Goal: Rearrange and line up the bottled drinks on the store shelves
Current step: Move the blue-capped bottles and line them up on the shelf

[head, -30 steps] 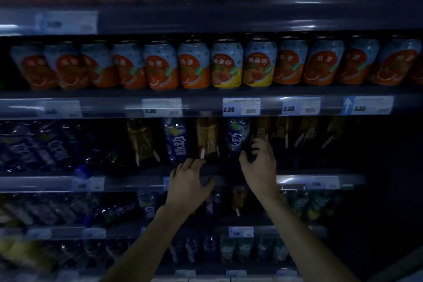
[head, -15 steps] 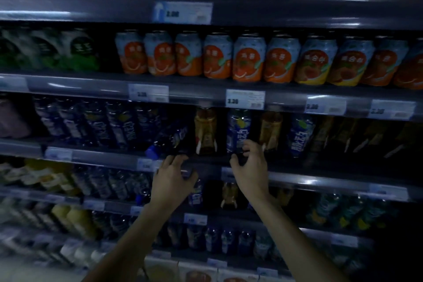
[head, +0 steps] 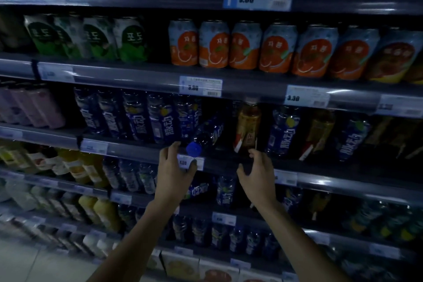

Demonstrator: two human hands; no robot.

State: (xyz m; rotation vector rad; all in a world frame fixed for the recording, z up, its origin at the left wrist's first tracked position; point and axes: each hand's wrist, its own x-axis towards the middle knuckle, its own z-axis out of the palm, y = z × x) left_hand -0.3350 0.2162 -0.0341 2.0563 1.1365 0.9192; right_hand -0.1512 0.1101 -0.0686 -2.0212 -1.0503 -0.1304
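Reaching toward the front edge of the shelf point(head: 142, 152), the left hand point(head: 175, 173) is spread open just below the blue cap point(head: 193, 149) of a fallen bottle point(head: 207, 133), which lies tipped with its cap past that edge. The right hand point(head: 257, 175) is also open, fingers curled, empty, just below an upright amber bottle point(head: 248, 127).
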